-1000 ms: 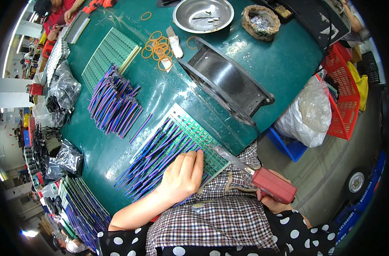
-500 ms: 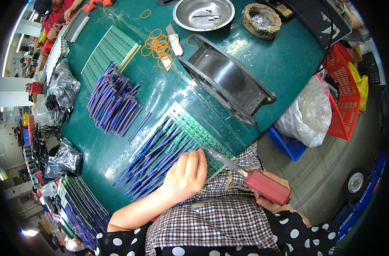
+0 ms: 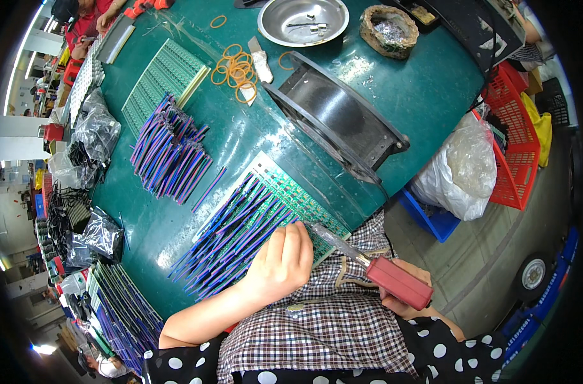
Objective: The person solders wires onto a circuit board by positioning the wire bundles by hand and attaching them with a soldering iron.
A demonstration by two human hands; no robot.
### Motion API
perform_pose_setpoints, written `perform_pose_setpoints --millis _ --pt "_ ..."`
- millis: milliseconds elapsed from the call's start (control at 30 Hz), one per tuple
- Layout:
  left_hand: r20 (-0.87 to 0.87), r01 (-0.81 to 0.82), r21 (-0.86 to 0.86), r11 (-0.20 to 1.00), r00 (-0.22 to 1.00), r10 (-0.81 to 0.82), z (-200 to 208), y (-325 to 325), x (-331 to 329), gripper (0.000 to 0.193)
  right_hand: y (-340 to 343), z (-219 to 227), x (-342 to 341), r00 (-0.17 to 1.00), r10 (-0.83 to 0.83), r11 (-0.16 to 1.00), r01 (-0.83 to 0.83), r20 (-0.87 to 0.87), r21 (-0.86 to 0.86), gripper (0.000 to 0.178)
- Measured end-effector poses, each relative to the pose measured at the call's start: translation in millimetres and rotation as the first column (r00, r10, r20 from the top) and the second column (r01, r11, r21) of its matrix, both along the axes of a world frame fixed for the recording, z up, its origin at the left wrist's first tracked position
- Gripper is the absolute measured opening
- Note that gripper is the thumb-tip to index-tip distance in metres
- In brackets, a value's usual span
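Note:
A green circuit board panel [image 3: 296,197] lies slanted at the table's near edge, with rows of small parts. Thin blue, black and pinkish wires [image 3: 226,238] run from it toward the lower left. My left hand [image 3: 280,260] is closed over the panel's near end, fingertips pinched at the board; what they hold is hidden. In my right hand [image 3: 403,308] is a soldering iron [image 3: 399,281] with a boxy red handle. Its whitish, wrapped-looking barrel points up and left, the tip close beside my left fingertips. Whether the tip touches the board I cannot tell.
Beyond the panel stands a black fan-like frame [image 3: 336,115]. A wire bundle [image 3: 170,150] lies by stacked green panels [image 3: 163,80]. Farther back are rubber bands [image 3: 235,67], a metal bowl [image 3: 304,32] and a rough brown pot [image 3: 389,32]. Red crates [image 3: 515,147] stand right.
Very little differs. My right hand and the soldering iron have shifted slightly left; my left hand stays at the panel's near end.

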State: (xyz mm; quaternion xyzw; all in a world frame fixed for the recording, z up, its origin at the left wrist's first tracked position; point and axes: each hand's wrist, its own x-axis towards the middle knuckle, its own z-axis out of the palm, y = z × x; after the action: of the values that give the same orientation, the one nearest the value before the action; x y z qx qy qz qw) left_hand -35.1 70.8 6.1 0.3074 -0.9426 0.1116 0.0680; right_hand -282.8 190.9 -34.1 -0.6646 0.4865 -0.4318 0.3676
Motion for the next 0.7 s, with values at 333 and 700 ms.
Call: perform_pose_setpoints --millis 333,700 --pt "0.088 0.024 -0.035 0.999 0.996 -0.021 2 0 -2 0.025 18 3 -8 0.996 0.009 0.965 -0.031 0.084 0.259 0.070" --pt "0.085 0.042 -0.035 0.999 0.996 -0.039 1 -2 0 0.026 3 9 -5 0.999 0.009 0.997 -0.005 -0.052 0.080 0.069"
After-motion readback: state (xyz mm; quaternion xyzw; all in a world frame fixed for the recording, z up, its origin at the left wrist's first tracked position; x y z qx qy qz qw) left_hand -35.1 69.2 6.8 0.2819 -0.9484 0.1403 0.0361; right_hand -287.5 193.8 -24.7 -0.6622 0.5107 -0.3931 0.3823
